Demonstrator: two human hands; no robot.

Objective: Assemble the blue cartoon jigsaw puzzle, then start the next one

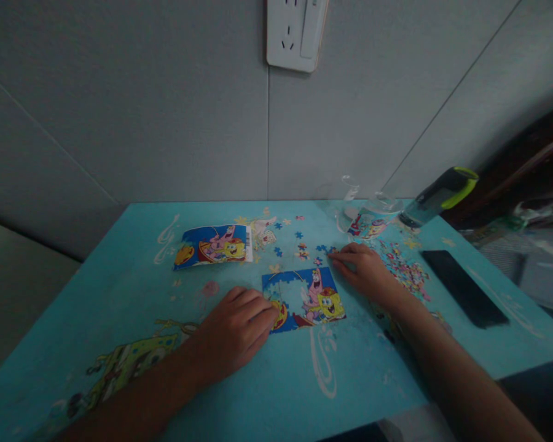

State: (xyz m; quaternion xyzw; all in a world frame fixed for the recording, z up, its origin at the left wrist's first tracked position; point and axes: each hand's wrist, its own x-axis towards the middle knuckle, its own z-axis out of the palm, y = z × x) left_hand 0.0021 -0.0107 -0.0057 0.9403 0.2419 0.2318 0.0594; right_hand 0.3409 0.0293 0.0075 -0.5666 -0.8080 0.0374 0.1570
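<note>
A partly joined jigsaw puzzle [328,301] lies flat on the table, its frame and right part together and a gap in the middle showing the table. My left hand [244,322] rests at its left edge, fingers loosely bent, fingertips touching the puzzle; nothing shows in its grasp. Just beyond the top right corner, my right hand [360,270] has thumb and forefinger pinched on a small dark blue puzzle piece [332,250]. Loose puzzle pieces [301,248] are scattered past the puzzle. Behind the right hand spreads a heap of mixed pieces [408,270], partly covered by the forearm.
A picture card [214,245] matching the puzzle lies at the back left. A black phone [463,287] is at the right. Behind stand a dark bottle [437,196] with a yellow-green rim, a clear container [383,204] and a small printed packet [367,226]. A grey wall [188,123] borders the table.
</note>
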